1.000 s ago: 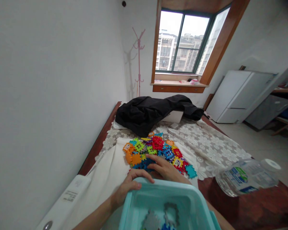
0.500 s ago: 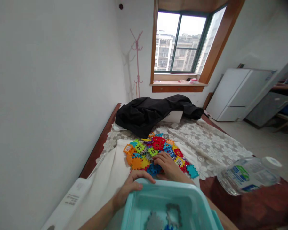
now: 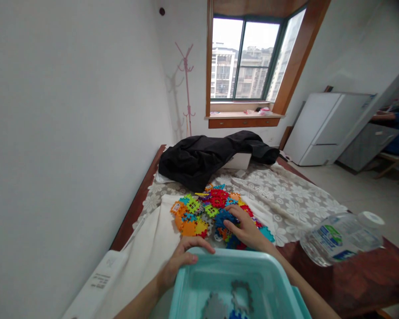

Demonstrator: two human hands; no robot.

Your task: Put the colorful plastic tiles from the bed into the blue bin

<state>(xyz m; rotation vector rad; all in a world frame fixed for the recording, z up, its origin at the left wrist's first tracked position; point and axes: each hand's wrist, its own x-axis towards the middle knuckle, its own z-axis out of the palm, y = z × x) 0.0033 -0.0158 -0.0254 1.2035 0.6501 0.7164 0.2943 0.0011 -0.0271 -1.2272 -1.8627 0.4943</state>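
A heap of bright plastic interlocking tiles (image 3: 208,208) lies on a white cloth. My right hand (image 3: 246,230) rests in the heap's near right part, fingers curled on a blue tile (image 3: 224,217). My left hand (image 3: 181,259) grips the far left rim of a turquoise plastic bin (image 3: 186,288) close to me. The bin holds a few grey tiles and a blue one (image 3: 234,303) on its floor.
A clear water bottle (image 3: 342,237) lies on its side at the right on the dark wood surface. A black jacket (image 3: 206,157) is heaped beyond the tiles over a lace cloth (image 3: 286,199). A white wall runs along the left. A white fridge (image 3: 322,128) stands far right.
My right hand has slid to the right through the heap and closed on a blue tile. My left hand has stayed on the bin's rim.
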